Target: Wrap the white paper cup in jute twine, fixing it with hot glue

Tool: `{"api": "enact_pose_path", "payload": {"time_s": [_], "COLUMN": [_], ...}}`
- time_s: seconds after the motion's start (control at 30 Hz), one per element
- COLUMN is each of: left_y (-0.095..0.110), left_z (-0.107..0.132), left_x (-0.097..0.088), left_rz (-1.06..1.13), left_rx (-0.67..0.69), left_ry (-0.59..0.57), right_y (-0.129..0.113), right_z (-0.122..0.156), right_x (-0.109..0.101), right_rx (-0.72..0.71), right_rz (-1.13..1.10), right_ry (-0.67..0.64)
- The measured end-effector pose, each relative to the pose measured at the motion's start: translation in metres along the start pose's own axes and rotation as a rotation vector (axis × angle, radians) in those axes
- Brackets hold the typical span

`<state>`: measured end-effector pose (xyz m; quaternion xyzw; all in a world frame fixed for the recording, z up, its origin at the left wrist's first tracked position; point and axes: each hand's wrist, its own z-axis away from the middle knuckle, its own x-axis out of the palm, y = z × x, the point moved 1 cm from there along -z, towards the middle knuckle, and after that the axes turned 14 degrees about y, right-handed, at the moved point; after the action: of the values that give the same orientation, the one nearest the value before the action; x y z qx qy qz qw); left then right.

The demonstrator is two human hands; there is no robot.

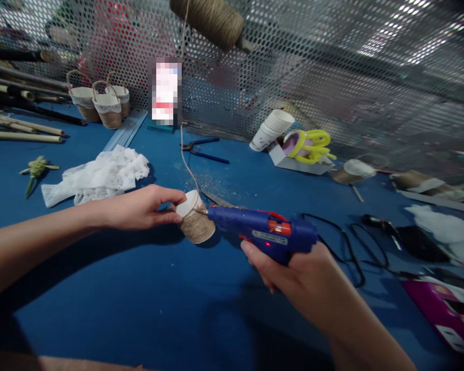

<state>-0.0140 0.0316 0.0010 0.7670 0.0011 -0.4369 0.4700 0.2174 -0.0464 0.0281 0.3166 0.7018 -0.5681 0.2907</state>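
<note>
Partly, left hand (139, 208) hides twine-wrapped cup (195, 226) — glue gun (263, 232) nozzle touching.

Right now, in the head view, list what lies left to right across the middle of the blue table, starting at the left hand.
From the left: left hand → twine-wrapped cup → blue glue gun → black cord → purple box.

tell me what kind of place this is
Probably a craft workbench in a small workshop. The right hand holds a glue gun against a twine-wrapped cup in the left hand, a twine spool hangs overhead, and small finished baskets stand at the back of the blue table.
</note>
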Motion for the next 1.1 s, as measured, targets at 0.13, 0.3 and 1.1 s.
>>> {"api": "enact_pose_path", "payload": {"time_s": [0.13, 0.3, 1.1], "left_y": [-0.002, -0.002, 0.002], "left_z": [0.0, 0.0, 0.0], "left_x": [0.0, -0.001, -0.002], "left_rz": [0.019, 0.022, 0.034], "left_rx": [0.033, 0.058, -0.005], "left_ry": [-0.002, 0.0, -0.002], "right_y": [-0.002, -0.006, -0.009], "right_z": [-0.007, -0.016, -0.007], "right_x": [-0.004, -0.004, -0.005], "right_rx": [0.104, 0.293, 0.114], "right_rz": [-0.004, 0.018, -0.087], "right_ry": [-0.025, -0.042, -0.084]}}
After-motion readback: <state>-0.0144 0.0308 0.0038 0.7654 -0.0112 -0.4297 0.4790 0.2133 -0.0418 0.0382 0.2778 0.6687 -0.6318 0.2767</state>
